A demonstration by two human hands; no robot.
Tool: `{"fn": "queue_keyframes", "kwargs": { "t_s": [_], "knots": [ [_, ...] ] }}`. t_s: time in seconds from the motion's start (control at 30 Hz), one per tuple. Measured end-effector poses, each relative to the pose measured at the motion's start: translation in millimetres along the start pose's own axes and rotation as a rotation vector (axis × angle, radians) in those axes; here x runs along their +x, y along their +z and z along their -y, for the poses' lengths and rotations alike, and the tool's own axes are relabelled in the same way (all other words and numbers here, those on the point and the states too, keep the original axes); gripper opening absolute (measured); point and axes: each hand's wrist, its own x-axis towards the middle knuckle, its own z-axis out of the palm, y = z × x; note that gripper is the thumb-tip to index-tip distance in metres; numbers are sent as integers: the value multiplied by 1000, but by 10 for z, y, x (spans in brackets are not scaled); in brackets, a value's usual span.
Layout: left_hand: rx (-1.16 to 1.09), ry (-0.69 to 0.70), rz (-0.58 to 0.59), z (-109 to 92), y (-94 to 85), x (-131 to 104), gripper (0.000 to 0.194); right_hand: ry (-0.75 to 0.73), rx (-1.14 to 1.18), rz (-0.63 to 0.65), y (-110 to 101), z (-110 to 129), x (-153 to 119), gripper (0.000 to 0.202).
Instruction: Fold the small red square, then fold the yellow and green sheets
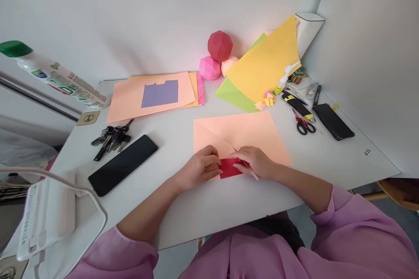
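A small red paper piece (230, 168) lies between my hands over the near edge of a peach paper sheet (209, 133). My left hand (204, 165) pinches the left end of the red piece with curled fingers. At its right end, my right hand (253, 161) has its thumb and fingers closed on the red paper. A thin pale stick (253, 175) with a dark tip is also held in my right hand, slanting across the palm.
Left are a black phone (122, 165), keys (113, 138), a spray can (65, 78) and a white power strip (49, 213). Behind stand paper balls (220, 46), stacked sheets (126, 98) and a yellow sheet (266, 61). Right are scissors (305, 127), a cutter (297, 105) and another phone (334, 122).
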Motion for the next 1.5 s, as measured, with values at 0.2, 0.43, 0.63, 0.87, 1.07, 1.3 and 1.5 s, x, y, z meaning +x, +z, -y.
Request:
{"fn": "queue_keyframes", "kwargs": {
  "t_s": [0.2,0.43,0.63,0.87,1.07,1.3,1.5],
  "knots": [
    [45,24,-24,-34,17,-3,11,-11,-10,-34,30,2,-6,14],
    [31,43,-19,-16,8,-7,7,-18,-3,-74,54,-18,-18,13],
    [49,47,-3,-27,4,-8,8,-25,-10,-83,57,-21,-12,12],
    [54,67,-3,-25,1,-11,9,-27,-12,-86,50,-15,-2,11],
    [63,70,-6,5,15,-17,9,-39,-21,-89,55,-22,-1,11],
    [52,68,0,1,8,-12,8,-50,-25,-93,62,-28,-9,12],
    [54,60,4,-6,5,-17,9,-47,-27,-93,74,-32,-6,13]
  ]
}}
